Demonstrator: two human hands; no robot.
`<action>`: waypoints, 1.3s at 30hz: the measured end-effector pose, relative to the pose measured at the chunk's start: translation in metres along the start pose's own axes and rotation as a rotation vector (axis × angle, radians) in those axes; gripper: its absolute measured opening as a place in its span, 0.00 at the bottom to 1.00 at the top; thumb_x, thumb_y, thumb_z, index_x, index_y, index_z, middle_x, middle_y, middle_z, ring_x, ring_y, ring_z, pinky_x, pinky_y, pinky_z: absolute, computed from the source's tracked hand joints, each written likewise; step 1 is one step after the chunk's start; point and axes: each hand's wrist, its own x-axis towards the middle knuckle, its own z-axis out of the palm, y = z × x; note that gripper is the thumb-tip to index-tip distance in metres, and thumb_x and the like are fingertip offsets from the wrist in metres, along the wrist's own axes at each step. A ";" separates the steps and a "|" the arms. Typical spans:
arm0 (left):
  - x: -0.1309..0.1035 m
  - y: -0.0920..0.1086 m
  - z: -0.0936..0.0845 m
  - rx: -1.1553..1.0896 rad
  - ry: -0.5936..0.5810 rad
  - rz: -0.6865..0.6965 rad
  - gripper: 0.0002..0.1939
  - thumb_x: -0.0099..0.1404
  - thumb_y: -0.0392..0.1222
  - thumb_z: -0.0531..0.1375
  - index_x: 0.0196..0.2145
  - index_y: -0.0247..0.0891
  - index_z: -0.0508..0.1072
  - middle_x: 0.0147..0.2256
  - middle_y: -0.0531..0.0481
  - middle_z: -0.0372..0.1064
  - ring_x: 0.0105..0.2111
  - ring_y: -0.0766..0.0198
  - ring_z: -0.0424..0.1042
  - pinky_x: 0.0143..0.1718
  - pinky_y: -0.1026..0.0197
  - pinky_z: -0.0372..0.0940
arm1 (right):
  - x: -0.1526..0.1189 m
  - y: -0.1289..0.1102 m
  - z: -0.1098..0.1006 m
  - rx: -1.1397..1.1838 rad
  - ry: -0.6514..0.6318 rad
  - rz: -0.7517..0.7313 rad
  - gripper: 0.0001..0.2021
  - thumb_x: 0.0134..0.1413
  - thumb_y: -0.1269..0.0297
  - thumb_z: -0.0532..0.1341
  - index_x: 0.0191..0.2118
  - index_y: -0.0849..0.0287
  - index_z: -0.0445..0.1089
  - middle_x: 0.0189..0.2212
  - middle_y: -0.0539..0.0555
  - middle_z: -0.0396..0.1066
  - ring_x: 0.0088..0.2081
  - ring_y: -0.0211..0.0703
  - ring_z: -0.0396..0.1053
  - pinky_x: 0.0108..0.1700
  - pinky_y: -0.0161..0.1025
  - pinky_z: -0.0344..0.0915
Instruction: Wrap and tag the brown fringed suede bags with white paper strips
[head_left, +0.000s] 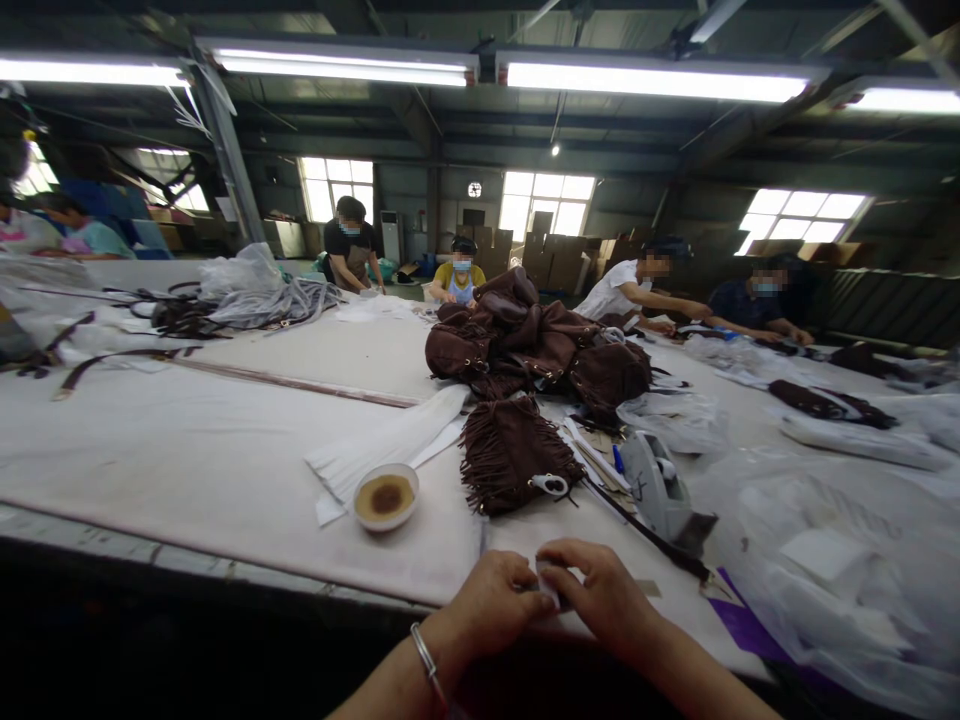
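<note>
Near the table's front edge, my left hand (496,598) and my right hand (596,588) meet over a small white piece (548,584), perhaps paper or a label. Fingers of both hands are pinched on it, and they partly hide it. Just beyond them lies a dark brown fringed bag (517,455) with a white oval-ended item (551,485) on its corner. To the left of the bag stands a shallow white bowl (387,497) with brown liquid or paste in it.
A heap of brown bags (540,335) rises behind the fringed one. A grey tape dispenser (664,490) stands to the right, beside clear plastic bags (832,560). White sheets (405,440) lie by the bowl. Several people work around the far side of the table (187,450).
</note>
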 end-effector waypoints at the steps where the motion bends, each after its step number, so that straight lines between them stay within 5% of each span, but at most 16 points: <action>1: 0.000 0.000 0.000 0.003 0.011 0.010 0.13 0.57 0.47 0.62 0.32 0.35 0.81 0.29 0.53 0.73 0.31 0.64 0.65 0.34 0.63 0.58 | 0.001 -0.004 -0.004 -0.042 -0.024 -0.022 0.07 0.58 0.68 0.60 0.35 0.56 0.77 0.33 0.53 0.77 0.36 0.45 0.73 0.40 0.39 0.65; 5: 0.001 0.000 0.000 0.031 0.043 0.029 0.13 0.57 0.48 0.62 0.28 0.35 0.80 0.25 0.54 0.70 0.29 0.65 0.63 0.32 0.63 0.57 | 0.005 -0.013 -0.014 -0.261 -0.064 -0.140 0.09 0.58 0.73 0.59 0.30 0.58 0.74 0.30 0.53 0.72 0.35 0.42 0.68 0.38 0.38 0.60; 11: 0.003 0.001 -0.002 0.072 0.032 0.024 0.17 0.58 0.51 0.62 0.20 0.34 0.74 0.20 0.56 0.60 0.26 0.67 0.57 0.28 0.63 0.51 | -0.002 -0.005 -0.001 -0.633 0.116 -0.535 0.11 0.61 0.74 0.58 0.27 0.58 0.68 0.27 0.53 0.67 0.31 0.45 0.59 0.36 0.43 0.52; 15: 0.003 0.000 -0.003 0.099 0.042 0.081 0.17 0.58 0.48 0.61 0.18 0.34 0.70 0.21 0.57 0.58 0.26 0.69 0.55 0.28 0.63 0.49 | -0.011 0.000 0.005 -0.688 0.070 -0.586 0.09 0.62 0.74 0.57 0.31 0.58 0.68 0.28 0.53 0.66 0.31 0.45 0.58 0.36 0.43 0.51; 20: 0.003 -0.002 -0.002 0.116 0.047 0.032 0.17 0.58 0.50 0.61 0.20 0.34 0.72 0.21 0.57 0.59 0.25 0.69 0.54 0.27 0.63 0.49 | -0.014 -0.011 -0.010 -0.546 -0.175 -0.442 0.08 0.62 0.73 0.56 0.41 0.58 0.72 0.36 0.55 0.71 0.37 0.45 0.64 0.41 0.42 0.57; 23: 0.003 -0.003 0.000 0.131 0.048 0.035 0.18 0.57 0.52 0.61 0.21 0.34 0.74 0.20 0.57 0.58 0.24 0.69 0.54 0.25 0.63 0.49 | -0.006 -0.018 -0.018 -0.380 -0.210 -0.245 0.11 0.63 0.70 0.56 0.31 0.58 0.74 0.32 0.54 0.71 0.35 0.42 0.67 0.39 0.38 0.59; 28: 0.000 0.002 0.003 0.250 0.055 0.051 0.19 0.59 0.55 0.61 0.28 0.36 0.80 0.23 0.51 0.70 0.25 0.66 0.60 0.29 0.62 0.53 | 0.011 -0.018 -0.018 -0.221 -0.175 0.017 0.07 0.47 0.77 0.62 0.24 0.59 0.74 0.25 0.49 0.71 0.31 0.39 0.68 0.35 0.35 0.59; 35: -0.001 0.007 0.001 0.408 0.094 0.048 0.20 0.60 0.56 0.61 0.28 0.36 0.80 0.28 0.47 0.75 0.26 0.63 0.63 0.28 0.60 0.51 | 0.016 -0.015 -0.023 -0.350 -0.222 0.017 0.12 0.44 0.75 0.64 0.36 0.57 0.77 0.34 0.51 0.75 0.38 0.43 0.70 0.40 0.36 0.60; 39: -0.001 0.010 0.003 0.464 0.086 0.047 0.20 0.61 0.57 0.60 0.29 0.36 0.81 0.29 0.47 0.76 0.26 0.64 0.64 0.26 0.61 0.49 | 0.022 -0.021 -0.027 -0.502 -0.402 0.005 0.05 0.49 0.71 0.63 0.31 0.58 0.78 0.31 0.54 0.75 0.35 0.44 0.69 0.36 0.36 0.57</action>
